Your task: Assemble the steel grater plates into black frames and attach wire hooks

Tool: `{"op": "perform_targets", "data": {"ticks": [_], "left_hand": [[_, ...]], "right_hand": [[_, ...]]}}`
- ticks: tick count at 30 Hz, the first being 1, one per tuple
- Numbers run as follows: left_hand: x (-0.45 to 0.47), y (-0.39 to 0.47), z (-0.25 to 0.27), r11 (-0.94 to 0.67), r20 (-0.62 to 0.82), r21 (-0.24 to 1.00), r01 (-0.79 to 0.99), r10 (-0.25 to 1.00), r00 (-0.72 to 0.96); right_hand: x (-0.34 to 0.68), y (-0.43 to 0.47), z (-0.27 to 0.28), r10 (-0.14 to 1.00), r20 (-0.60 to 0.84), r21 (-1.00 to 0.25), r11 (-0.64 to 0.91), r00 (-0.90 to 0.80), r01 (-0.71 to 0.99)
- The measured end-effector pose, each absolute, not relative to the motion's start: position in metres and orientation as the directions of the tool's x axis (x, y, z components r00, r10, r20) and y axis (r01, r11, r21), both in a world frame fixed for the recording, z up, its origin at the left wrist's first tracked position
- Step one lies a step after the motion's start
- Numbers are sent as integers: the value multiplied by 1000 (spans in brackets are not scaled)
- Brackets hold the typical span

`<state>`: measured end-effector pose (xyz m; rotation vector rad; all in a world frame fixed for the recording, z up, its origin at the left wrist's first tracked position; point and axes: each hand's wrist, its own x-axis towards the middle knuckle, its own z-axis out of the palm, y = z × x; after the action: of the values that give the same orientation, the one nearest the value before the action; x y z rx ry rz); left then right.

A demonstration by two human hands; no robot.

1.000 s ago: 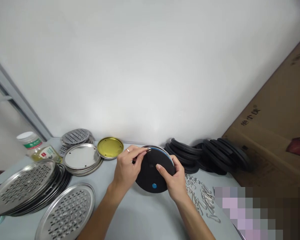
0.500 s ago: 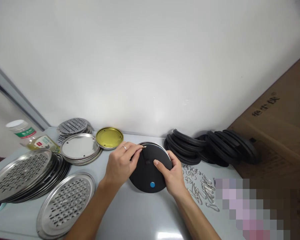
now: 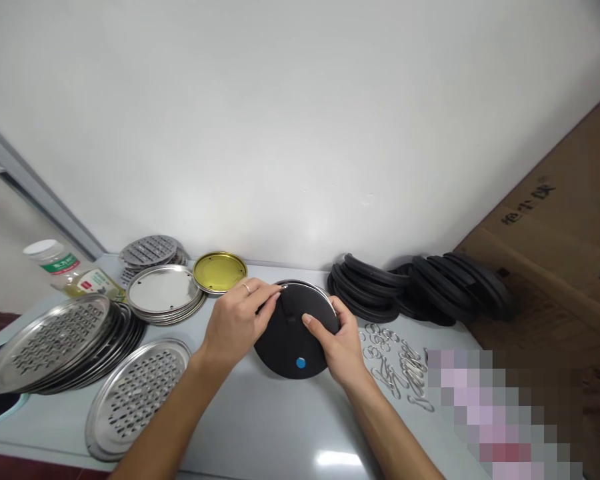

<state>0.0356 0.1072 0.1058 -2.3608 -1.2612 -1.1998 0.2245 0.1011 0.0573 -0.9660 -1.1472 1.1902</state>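
Observation:
Over the table, my right hand [image 3: 344, 340] grips a round black disc [image 3: 277, 347] by its right side, thumb on the face and fingers behind. A shiny metal rim shows along the disc's upper edge, and a round blue spot [image 3: 301, 363] sits low on its face. My left hand [image 3: 237, 320], a ring on one finger, is closed in a pinch at the disc's top left edge. A tiny shiny bit shows at those fingertips, too small to name. Right of the disc lie several wire rings and clips [image 3: 395, 363].
Slotted metal discs [image 3: 143, 393] and a stack of them [image 3: 55, 340] lie left. Behind are plain metal lids [image 3: 163, 288], a gold lid [image 3: 220, 272] and a plastic bottle [image 3: 75, 270]. Black rubber rings [image 3: 365, 293] line the wall, beside a cardboard box [image 3: 555, 233].
The view has shifted slightly. My left fingers are still pinched at the disc's upper edge, and my right hand keeps its grip on the disc.

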Motion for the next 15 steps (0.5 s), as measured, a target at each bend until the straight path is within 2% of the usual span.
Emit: {"op": "perform_targets", "data": {"ticks": [6, 15], "left_hand": [[32, 107, 109, -626, 715, 194, 755, 618, 329], [27, 101, 114, -611, 688, 197, 767, 643, 336]], "right_hand": [[223, 101, 55, 995, 92, -969, 82, -34, -233], [225, 100, 56, 996, 85, -973, 78, -25, -219]]}}
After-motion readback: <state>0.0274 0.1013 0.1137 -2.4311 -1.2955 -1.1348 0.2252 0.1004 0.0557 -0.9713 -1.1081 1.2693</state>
